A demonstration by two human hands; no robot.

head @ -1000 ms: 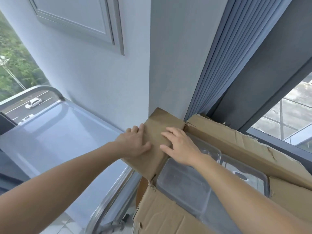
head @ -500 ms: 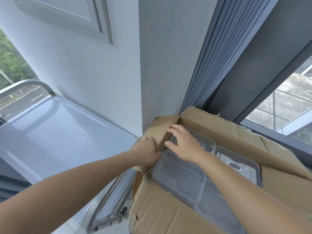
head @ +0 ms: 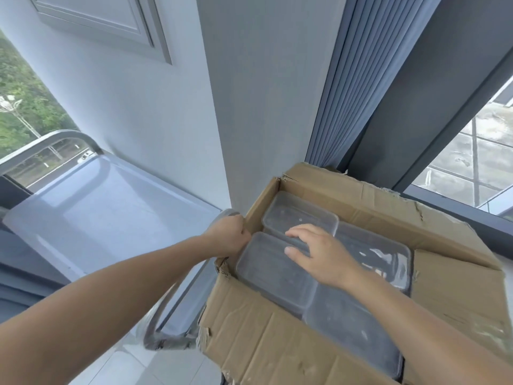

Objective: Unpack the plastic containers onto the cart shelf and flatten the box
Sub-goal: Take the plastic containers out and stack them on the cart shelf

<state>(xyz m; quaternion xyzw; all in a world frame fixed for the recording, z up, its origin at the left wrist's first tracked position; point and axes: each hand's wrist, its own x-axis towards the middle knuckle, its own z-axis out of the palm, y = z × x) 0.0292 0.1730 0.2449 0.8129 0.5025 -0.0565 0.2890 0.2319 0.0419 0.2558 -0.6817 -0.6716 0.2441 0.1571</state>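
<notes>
Hands [head: 230,238] [head: 322,255] on torn box [head: 263,345], clear containers [head: 270,273]

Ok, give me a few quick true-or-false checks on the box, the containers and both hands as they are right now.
1. The cardboard box is open, with clear containers inside. True.
2. The right hand holds a container lifted clear of the box. False: it rests on top of the containers, which all sit in the box.
3. The left hand grips the box's left edge. True.
4. The cart shelf is on the right of the box. False: it is on the left, beyond the left hand.
</notes>
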